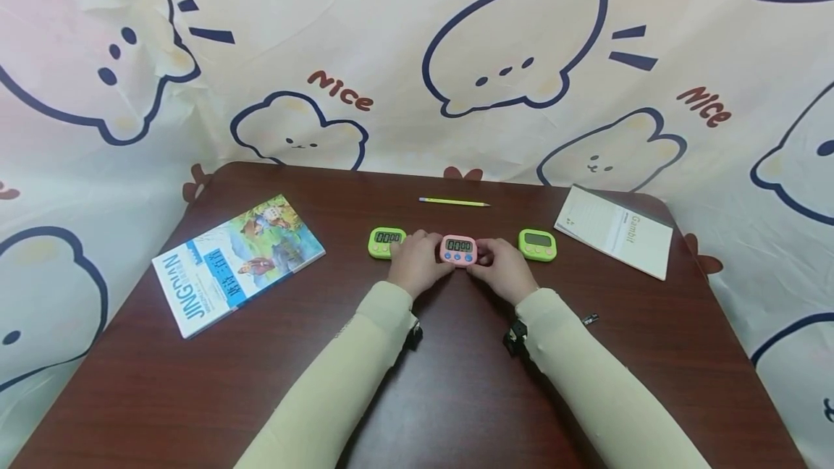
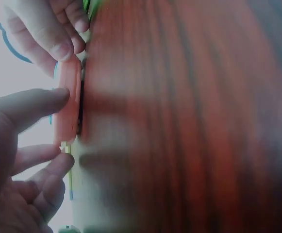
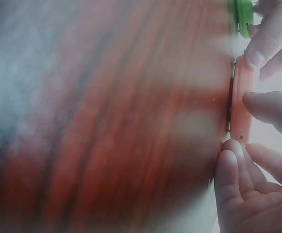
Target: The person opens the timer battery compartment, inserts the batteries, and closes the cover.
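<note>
Both hands hold a pink digital timer upright, its screen lit with zeros and blue buttons below. My left hand grips its left side, the thumb against the lower edge. On the opposite side my right hand pinches it with thumb and fingers. In the left wrist view the pink timer is edge-on, close over the tabletop; the right wrist view also shows the pink timer from its side. A green timer showing digits lies beside my left hand, partly covered by its fingers. Another green timer, its screen blank, lies right of my right hand.
A yellow-green pencil lies behind the timers on the brown table. At the left is a colourful book, and at the back right a white notepad. A small dark item lies beside the right sleeve. Patterned cloth hangs around the table.
</note>
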`<state>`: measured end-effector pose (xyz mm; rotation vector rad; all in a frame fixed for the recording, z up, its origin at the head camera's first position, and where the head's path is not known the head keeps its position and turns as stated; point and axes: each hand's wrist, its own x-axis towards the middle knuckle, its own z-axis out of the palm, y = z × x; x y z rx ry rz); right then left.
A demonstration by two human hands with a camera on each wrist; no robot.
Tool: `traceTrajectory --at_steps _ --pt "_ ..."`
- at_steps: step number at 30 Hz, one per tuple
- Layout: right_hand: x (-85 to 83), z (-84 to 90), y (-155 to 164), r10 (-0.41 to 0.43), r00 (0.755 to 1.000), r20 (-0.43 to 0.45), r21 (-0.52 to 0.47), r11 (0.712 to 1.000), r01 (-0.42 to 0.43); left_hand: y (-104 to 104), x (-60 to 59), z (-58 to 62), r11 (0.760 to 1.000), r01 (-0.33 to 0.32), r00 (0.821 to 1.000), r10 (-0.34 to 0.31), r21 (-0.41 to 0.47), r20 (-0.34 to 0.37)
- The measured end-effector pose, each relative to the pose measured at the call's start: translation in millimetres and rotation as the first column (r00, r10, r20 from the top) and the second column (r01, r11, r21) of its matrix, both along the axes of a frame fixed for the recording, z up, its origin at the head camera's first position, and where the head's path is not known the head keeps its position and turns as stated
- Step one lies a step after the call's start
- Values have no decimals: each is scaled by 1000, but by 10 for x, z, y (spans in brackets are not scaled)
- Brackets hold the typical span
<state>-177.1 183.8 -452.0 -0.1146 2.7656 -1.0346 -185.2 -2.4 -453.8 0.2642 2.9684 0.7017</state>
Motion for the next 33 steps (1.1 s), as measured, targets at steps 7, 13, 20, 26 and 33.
traceTrajectory --at_steps 7,13,20,26,33 --pt "-12 -14 16 -9 1000 9 -1 1000 9 -68 -26 -2 995 9 999 -11 96 30" --pt "-9 7 20 -12 1000 18 -8 1000 12 -149 -71 61 978 -26 994 3 207 112" --pt "-3 18 48 -2 1000 18 -25 1000 2 -206 -98 78 982 7 984 -40 190 175" --pt "5 144 238 -9 999 -47 -8 1000 9 -200 -69 63 993 46 991 -58 107 118" --pt "-53 260 640 -7 996 -93 44 999 11 -151 -8 57 996 64 998 -66 55 26"
